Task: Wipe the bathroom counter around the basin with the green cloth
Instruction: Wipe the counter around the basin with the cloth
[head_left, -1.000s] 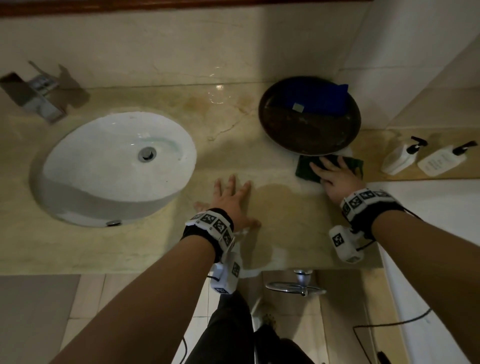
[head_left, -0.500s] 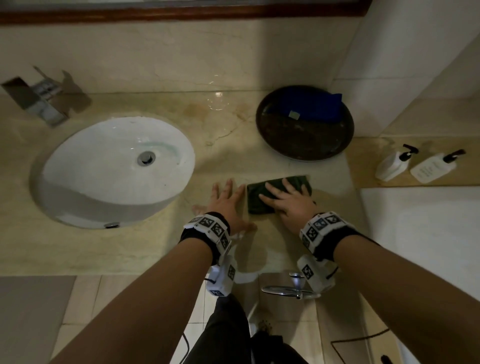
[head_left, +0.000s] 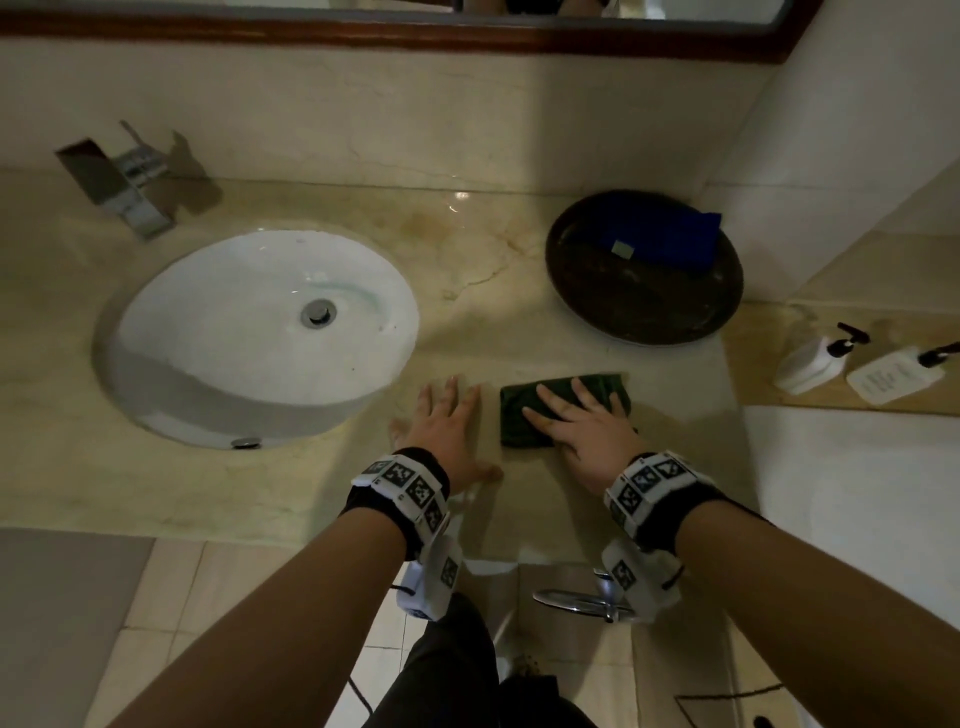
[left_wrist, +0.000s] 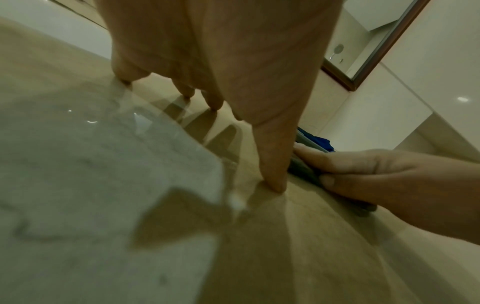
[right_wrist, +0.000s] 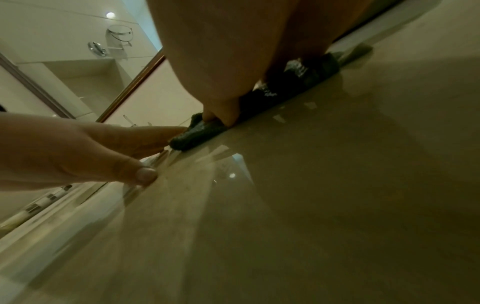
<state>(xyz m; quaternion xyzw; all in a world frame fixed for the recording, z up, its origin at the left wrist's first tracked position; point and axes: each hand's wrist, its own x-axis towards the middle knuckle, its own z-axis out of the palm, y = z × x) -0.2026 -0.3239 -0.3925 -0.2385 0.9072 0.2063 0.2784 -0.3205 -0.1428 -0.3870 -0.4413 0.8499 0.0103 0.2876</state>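
Nearest the surface's front edge, the left hand lies flat with its fingers straight and spread, holding nothing. Just beside it to the right, the right hand presses its straight fingers down on the folded green cloth, which lies right of the basin. Farther back sits a dark bowl holding a blue cloth, with the tap behind the basin.
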